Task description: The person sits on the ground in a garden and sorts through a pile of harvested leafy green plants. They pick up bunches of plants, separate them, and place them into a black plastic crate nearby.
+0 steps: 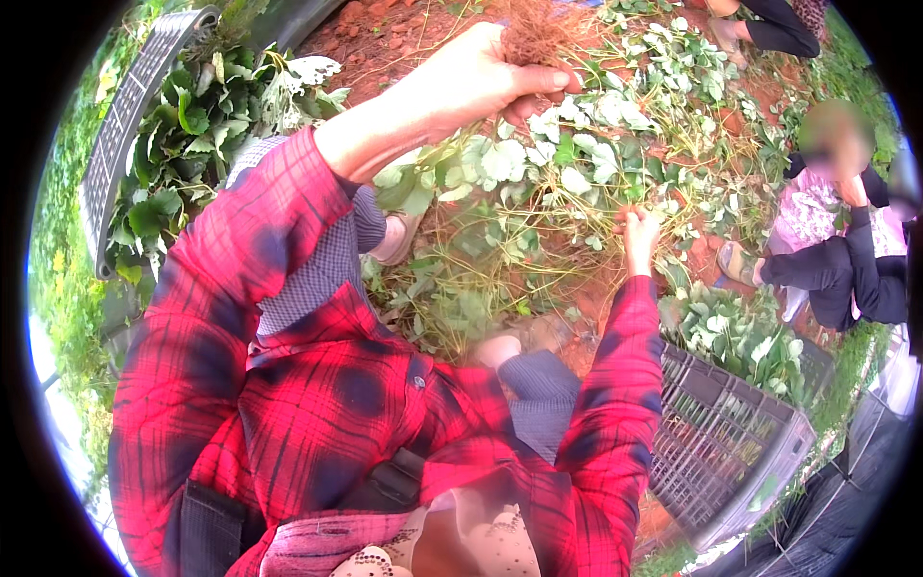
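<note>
My left grip is clamping wiry brown roots over the far left edge of the leafy heap; my right grip is lying among thin stems, clamped or not I cannot tell.

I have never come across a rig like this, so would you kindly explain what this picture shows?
There is no machine here, only a person's two bare hands. The single wide picture comes from a camera worn on the head, looking down, so its left is the person's left, and straight edges bend near the rim. The left hand holds a bunch of reddish-brown roots. The right hand is among leafy plants spread over reddish soil; whether it grips a stem is hard to tell. Green leaves also fill a left crate and a right crate. Another person sits at the right.
</note>
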`<action>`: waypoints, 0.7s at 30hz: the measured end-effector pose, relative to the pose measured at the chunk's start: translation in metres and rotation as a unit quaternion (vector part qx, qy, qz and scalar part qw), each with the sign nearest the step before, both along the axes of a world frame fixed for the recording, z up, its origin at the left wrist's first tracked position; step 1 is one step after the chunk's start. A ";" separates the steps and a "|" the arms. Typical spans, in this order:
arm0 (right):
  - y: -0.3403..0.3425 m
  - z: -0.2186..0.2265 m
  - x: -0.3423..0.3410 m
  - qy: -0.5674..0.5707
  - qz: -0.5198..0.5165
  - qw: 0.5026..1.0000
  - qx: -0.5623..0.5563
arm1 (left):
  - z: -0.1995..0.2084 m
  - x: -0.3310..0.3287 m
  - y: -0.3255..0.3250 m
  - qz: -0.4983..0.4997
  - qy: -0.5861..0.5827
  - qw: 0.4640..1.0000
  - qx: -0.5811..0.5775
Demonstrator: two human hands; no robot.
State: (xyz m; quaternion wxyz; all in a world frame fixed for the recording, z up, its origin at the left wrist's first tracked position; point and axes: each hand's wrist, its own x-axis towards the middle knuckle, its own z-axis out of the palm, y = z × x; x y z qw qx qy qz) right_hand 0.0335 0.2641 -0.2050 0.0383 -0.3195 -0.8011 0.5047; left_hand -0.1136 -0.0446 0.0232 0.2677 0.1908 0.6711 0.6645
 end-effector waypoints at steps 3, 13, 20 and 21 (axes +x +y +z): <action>-0.025 -0.005 -0.023 -0.056 -0.009 0.994 0.092 | 0.002 0.001 0.004 0.001 -0.001 1.000 -0.017; -0.095 -0.026 -0.063 -0.170 0.240 0.878 0.377 | -0.003 0.006 0.015 -0.035 -0.003 0.999 -0.013; -0.043 0.067 -0.028 -0.027 0.164 0.986 0.012 | -0.005 0.006 0.018 -0.034 -0.010 0.999 -0.022; -0.040 0.092 -0.022 -0.005 0.166 0.986 -0.015 | -0.006 0.006 0.019 -0.037 -0.013 0.999 -0.022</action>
